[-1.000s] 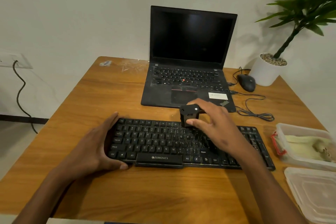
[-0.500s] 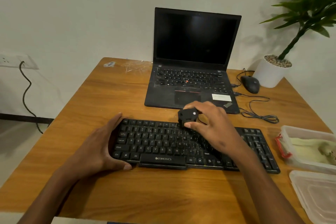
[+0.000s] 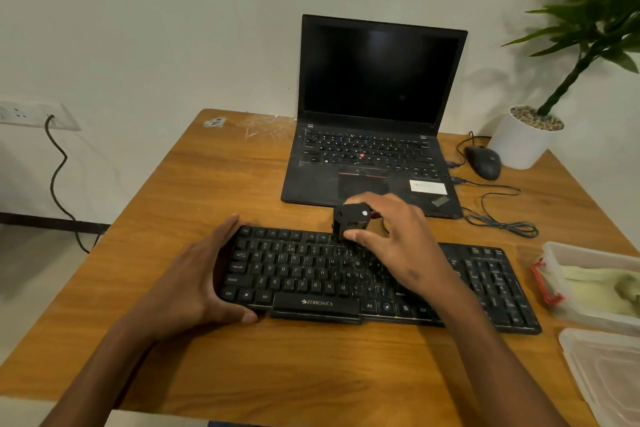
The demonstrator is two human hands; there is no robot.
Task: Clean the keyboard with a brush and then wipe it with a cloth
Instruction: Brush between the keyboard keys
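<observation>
A black Zebronics keyboard (image 3: 304,274) lies across the near half of the wooden table (image 3: 214,191). My left hand (image 3: 201,284) grips its left end, thumb at the front edge and fingers along the back corner. My right hand (image 3: 398,239) holds a small black blocky brush (image 3: 349,220) between thumb and fingers, set on the top key row near the keyboard's middle. Its bristles are hidden. A pale yellow cloth (image 3: 599,288) lies in a clear plastic container (image 3: 575,253) at the right.
An open black laptop (image 3: 377,114) stands behind the keyboard. A black mouse (image 3: 483,161) and its looped cable (image 3: 502,222) lie to its right, beside a white plant pot (image 3: 519,142). A clear lid (image 3: 606,378) rests at the near right corner.
My right hand with the brush has stayed over the top key row near the keyboard's middle, shifting only slightly. My left hand keeps its hold. The view has shifted a little.
</observation>
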